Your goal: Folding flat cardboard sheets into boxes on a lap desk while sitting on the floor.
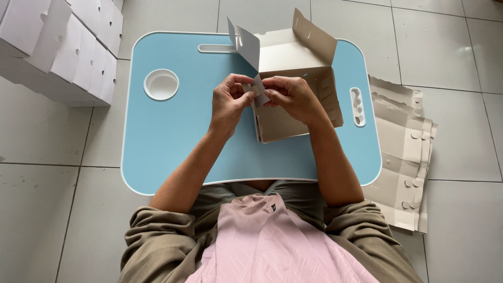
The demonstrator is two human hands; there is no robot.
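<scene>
- Both forearms reach forward over the tray (pixel 173 141), elbows bent by the body, wrists meeting at the middle.
- Left hand (pixel 228 102) is curled, thumb and fingertips pressed together on a small white flap (pixel 258 86) of the box (pixel 293 112).
- Right hand (pixel 293 97) arches in from the other side, its fingers pinching the same flap, knuckles up; the two sets of fingertips are almost touching.
- The box sits on the tray right under and beyond the pinch, half-folded, grey-brown inside, panels standing open behind the hands.
- Left of the grip, well apart, a round white cup hollow (pixel 161 84) is set in the tray.
- Right of the grip, off the tray's edge, a stack of flat blanks (pixel 406 152) lies on the floor (pixel 461 63).
- Far left and beyond, folded white boxes (pixel 63 47) are stacked in rows.
</scene>
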